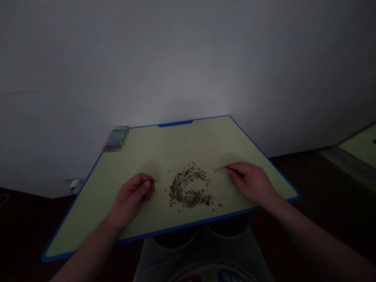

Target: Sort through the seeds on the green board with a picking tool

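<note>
A loose, roughly C-shaped pile of small dark green beans mixed with pale grains lies on the light table near its front edge. To the right of the pile, my right hand is closed around a thin tool with a pale tip; the dim light hides its exact kind. The tip points left, close to a stray bean. My left hand rests over the table left of the pile, fingers curled and thumb pressed to the index finger. Whatever it may hold is hidden.
The table has a blue rim and stands against a grey wall. A pixelated flat object lies at its back left corner. Two dark rounded shapes with pale rims show below the front edge, above my lap. A socket with a plug is on the left wall.
</note>
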### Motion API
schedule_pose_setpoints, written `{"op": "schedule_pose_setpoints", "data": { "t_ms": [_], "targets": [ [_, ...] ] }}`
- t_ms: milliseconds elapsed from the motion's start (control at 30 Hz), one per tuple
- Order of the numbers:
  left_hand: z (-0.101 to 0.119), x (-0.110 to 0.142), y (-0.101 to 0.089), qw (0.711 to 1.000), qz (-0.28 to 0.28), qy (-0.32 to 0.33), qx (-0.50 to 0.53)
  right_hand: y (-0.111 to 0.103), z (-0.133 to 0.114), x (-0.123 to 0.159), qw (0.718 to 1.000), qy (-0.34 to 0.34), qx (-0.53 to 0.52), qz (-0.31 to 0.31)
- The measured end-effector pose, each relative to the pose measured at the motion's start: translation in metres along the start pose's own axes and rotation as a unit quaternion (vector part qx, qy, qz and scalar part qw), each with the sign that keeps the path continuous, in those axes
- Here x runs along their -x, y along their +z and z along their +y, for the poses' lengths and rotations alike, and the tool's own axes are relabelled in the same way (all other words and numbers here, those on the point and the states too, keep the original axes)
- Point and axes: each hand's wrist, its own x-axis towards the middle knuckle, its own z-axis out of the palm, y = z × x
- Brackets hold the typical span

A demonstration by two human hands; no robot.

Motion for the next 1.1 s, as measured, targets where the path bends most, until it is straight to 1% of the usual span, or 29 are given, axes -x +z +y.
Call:
{"op": "schedule_pose_setpoints", "data": {
  "t_ms": [100,233,600,800,900,1000,1100],
  "targets": [
    [0.004,0.002,0.002,1.0,0.004,-0.005,-0.006,0.0,-0.002,-0.006,1.0,-0.006,0.0,-0.002],
    [0.006,0.001,0.004,1.0,0.004,0.001,-0.01,-0.002,-0.006,-0.008,0.999,-0.031,-0.013,-0.018],
    [0.004,-0.005,0.0,1.0,0.003,-0.009,0.001,-0.015,-0.004,0.006,0.993,-0.088,-0.049,-0.067],
    [0.006,-0.005,0.0,1.0,0.009,-0.018,-0.003,-0.014,-0.01,0.016,0.996,-0.075,-0.036,-0.034],
    [0.005,-0.006,0.001,1.0,0.006,-0.013,-0.007,-0.012,-0.013,0.019,0.995,-0.082,-0.042,-0.033],
    [0.003,-0.007,0.002,1.0,0.007,-0.008,0.001,-0.009,-0.016,0.018,0.995,-0.084,-0.035,-0.029],
    [0.0,-0.006,0.002,1.0,0.006,-0.009,0.012,-0.006,-0.016,0.011,0.998,-0.063,-0.018,-0.025]
  ]
}}
